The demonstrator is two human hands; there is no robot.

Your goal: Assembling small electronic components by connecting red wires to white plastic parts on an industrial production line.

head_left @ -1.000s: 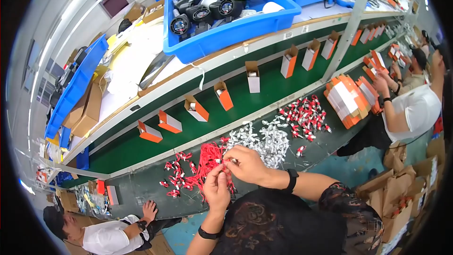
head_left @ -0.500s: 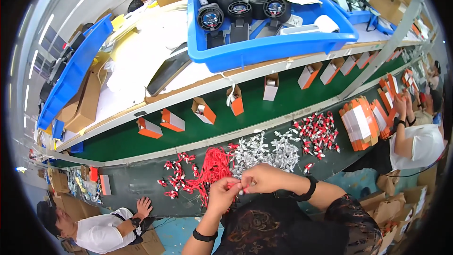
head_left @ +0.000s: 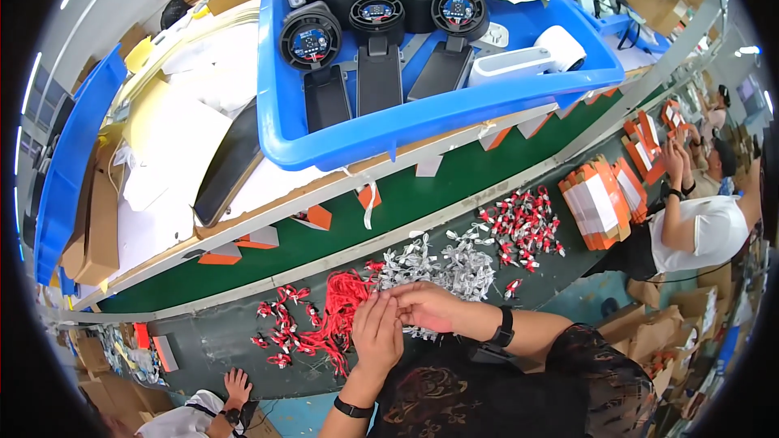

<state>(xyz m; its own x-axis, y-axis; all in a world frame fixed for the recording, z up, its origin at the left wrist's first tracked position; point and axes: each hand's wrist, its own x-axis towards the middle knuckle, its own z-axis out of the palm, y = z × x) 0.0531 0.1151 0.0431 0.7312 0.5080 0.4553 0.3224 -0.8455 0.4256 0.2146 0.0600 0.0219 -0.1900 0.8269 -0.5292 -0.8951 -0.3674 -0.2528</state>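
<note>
My left hand [head_left: 378,332] and my right hand [head_left: 428,307] meet over the near edge of the dark work table. The fingers of both are drawn together at the tips. Whatever lies between them is hidden behind the fingers. Just left of my hands, a tangled pile of red cords [head_left: 344,308] spreads on the table. Right beyond them lies a pile of small white cables [head_left: 471,269]. Small red-and-white bundles lie in two groups, one at the left [head_left: 284,308] and a denser one at the right [head_left: 527,227].
Beyond the table runs a green conveyor [head_left: 324,253] with orange-and-white boxes [head_left: 312,216]. Above it, a shelf carries a blue bin [head_left: 341,146] of black and white handheld fans [head_left: 378,57]. Flattened orange-and-white boxes [head_left: 596,203] stand at right. Co-workers sit on both sides; one's hand [head_left: 238,388] rests on the table.
The view has shifted, bringing the blue bin closer. Red showed between my fingertips before; now my left fingers are straighter and cover that spot.
</note>
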